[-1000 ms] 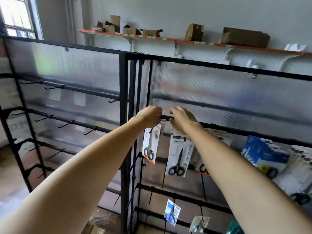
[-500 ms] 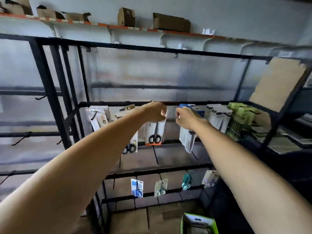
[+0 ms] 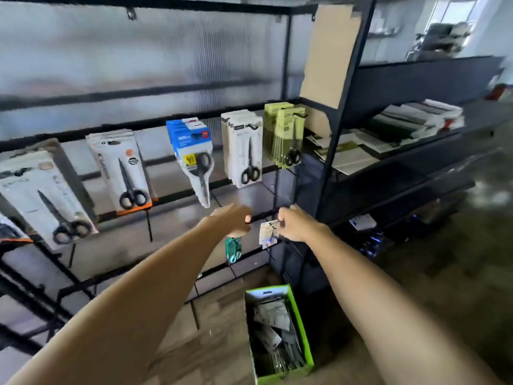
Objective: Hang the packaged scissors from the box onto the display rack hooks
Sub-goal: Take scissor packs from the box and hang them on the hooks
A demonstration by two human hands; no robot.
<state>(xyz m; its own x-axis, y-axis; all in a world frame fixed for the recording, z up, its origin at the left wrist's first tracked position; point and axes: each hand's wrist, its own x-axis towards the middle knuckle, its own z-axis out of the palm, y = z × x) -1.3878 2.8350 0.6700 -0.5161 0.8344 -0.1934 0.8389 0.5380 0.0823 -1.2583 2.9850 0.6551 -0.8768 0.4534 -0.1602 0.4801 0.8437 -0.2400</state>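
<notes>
Step in hand: hanging; you appear to be seating small packs on the lower hooks of the display rack [image 3: 280, 173], and more remain to hang.
Left hand [image 3: 233, 219]: fingers curled at the top of a teal scissor pack [image 3: 233, 250] that hangs just below it; whether you pinch the card or the hook is blurred, so the grip cannot be told.
Right hand [image 3: 294, 222]: thumb and fingers pinch the top edge of a small white scissor pack [image 3: 268, 236], just left of the hand.
Hands, relation: side by side, a short gap between them.
Upper stock: rows of larger scissor packs [image 3: 247, 151] already hang above both hands.
Box [image 3: 301, 315]: green, open, on the floor below your right forearm, with packs inside.
Next move, judged: check each hang hole is fully over its hook, release, then reach down to the box.
</notes>
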